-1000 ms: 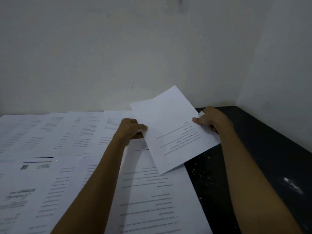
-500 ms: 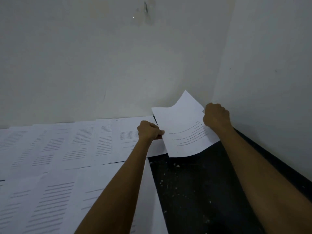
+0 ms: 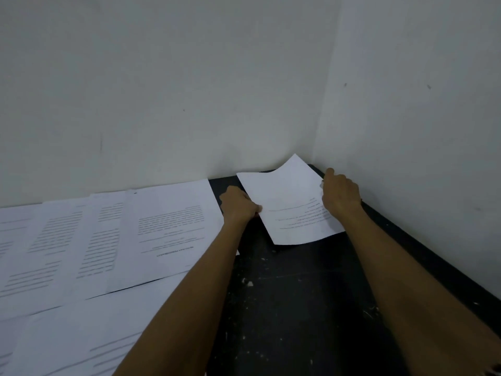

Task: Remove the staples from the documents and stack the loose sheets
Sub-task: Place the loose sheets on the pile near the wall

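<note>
— Where is the held sheet [image 3: 290, 202] to be found?

— It is seen over the far right corner of the dark bench [image 3: 284, 308], close to where the two pale walls [image 3: 162, 90] meet. Its far edge is curled upward against the back wall. A shadow is cast beneath its near corner. Whether the bench is touched there cannot be told.

— How is it held?

— Its left edge is pinched by the left grip [image 3: 240, 206], with the fingers curled and the thumb laid on top. Its right edge is covered by the right grip [image 3: 340, 196], whose fingers are curled round the paper. Both forearms are stretched forward over the bench.

— What is printed on it?

— A few lines of text are seen on the near half, turned upside down to the camera. They are too blurred to be read.

— What else is laid out?

— The left part of the bench is covered by loose sheets [image 3: 168, 226], spread flat in overlapping rows up to the back wall. The nearest of them lies just beside the left grip. White specks [image 3: 248, 282] are scattered on the bare dark surface between the forearms.
</note>
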